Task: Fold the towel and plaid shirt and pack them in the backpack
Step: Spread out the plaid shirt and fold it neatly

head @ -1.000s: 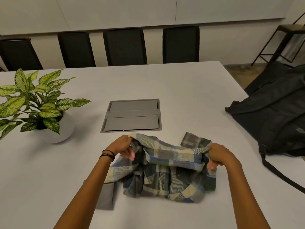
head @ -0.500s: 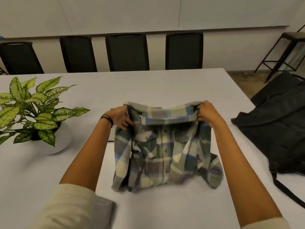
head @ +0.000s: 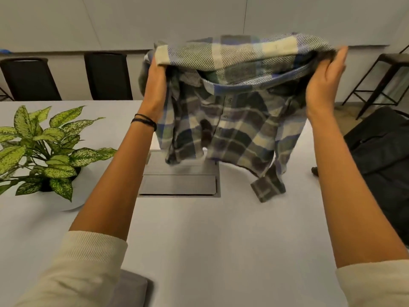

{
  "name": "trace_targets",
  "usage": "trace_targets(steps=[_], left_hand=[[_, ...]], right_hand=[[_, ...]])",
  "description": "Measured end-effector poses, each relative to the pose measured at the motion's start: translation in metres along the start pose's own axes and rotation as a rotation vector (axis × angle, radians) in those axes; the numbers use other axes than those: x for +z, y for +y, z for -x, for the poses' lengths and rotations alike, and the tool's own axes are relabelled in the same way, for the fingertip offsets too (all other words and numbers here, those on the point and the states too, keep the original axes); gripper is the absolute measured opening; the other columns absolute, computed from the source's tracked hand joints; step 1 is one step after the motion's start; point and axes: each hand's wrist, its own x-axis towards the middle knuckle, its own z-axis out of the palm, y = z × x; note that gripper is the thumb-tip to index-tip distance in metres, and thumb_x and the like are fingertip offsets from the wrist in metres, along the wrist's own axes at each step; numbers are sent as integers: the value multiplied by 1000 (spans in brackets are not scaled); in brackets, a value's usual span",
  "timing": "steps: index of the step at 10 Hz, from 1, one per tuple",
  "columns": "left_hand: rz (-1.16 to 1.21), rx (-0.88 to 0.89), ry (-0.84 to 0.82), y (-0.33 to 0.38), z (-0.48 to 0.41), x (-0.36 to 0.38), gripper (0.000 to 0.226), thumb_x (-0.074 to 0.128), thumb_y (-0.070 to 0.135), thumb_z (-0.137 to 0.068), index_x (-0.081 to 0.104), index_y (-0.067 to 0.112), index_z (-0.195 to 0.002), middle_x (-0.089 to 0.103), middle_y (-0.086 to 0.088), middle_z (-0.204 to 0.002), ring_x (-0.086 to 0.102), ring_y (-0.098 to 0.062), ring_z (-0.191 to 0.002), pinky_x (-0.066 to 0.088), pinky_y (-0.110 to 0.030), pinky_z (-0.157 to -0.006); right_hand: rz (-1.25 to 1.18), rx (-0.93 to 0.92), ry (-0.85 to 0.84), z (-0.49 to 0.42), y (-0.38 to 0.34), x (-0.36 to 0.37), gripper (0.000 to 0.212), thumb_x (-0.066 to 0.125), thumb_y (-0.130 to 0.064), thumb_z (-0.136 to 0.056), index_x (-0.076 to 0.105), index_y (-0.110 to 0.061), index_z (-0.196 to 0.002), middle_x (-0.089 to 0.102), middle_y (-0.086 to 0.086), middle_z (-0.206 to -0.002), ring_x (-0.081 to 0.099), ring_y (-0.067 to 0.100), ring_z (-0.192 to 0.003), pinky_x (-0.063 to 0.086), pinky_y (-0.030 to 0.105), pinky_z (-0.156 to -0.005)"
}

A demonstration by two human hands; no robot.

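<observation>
Head view, the only one: plaid shirt [head: 230, 111] held up off the counter [head: 221, 240] at the shoulders, collar toward the camera, front placket and buttons facing the wearer. Left hand [head: 156, 85] closed around the left shoulder seam, fingers hidden behind the cloth; right hand [head: 325, 83] pinching the right shoulder, thumb side showing, fingers tucked under the fabric fold. Both grips therefore shut on the shirt. Held wide apart, presumably to stretch the yoke flat and let the body hang straight, so wrinkles drop out before folding. Hem dangling just above the grey inset panel [head: 179, 185] in the counter; one sleeve cuff [head: 269, 187] trailing lower, near or just touching the surface, hard to tell which.

Backpack [head: 382, 165] lying at the right edge of the counter, dark, well apart from the shirt, probably left there so packing comes within easy reach once folding ends. Whether open or zipped cannot be told. Grey cloth [head: 130, 289] at the near edge, half hidden under the left sleeve [head: 84, 269]; likely the towel, already flattened and set aside to keep the middle free. Potted plant [head: 42, 151] at far left, clear of the working area.

Judging by this: shirt not yet folded, nothing visibly packed.
</observation>
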Motion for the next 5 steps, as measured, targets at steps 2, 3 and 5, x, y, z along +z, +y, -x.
trace_targets(steps=[2,3,5], left_hand=[[-280,-62,-102,-41,29,-30,32,31,19,-100,46,11,-127,57,5,-106,55,-2,-92,48,-20,-80],[-459,-107,-166,-58,43,-45,38,31,17,-97,41,15,-134,54,2,-120,53,-12,-108,43,-28,-95],[-446,-54,-190,-83,86,-62,50,40,32,-98,38,-2,-134,55,6,-124,50,-2,-107,40,-12,-90]], right_hand=[[47,20,-107,26,36,-19,19,25,-18,-100,38,-16,-114,40,-7,-101,42,25,-111,36,2,-76],[103,33,-124,41,55,-26,17,26,-20,-100,40,-15,-108,44,4,-106,43,24,-107,38,13,-79],[151,125,-126,75,71,-46,25,30,-19,-100,44,-4,-113,47,5,-102,47,20,-99,41,25,-81]])
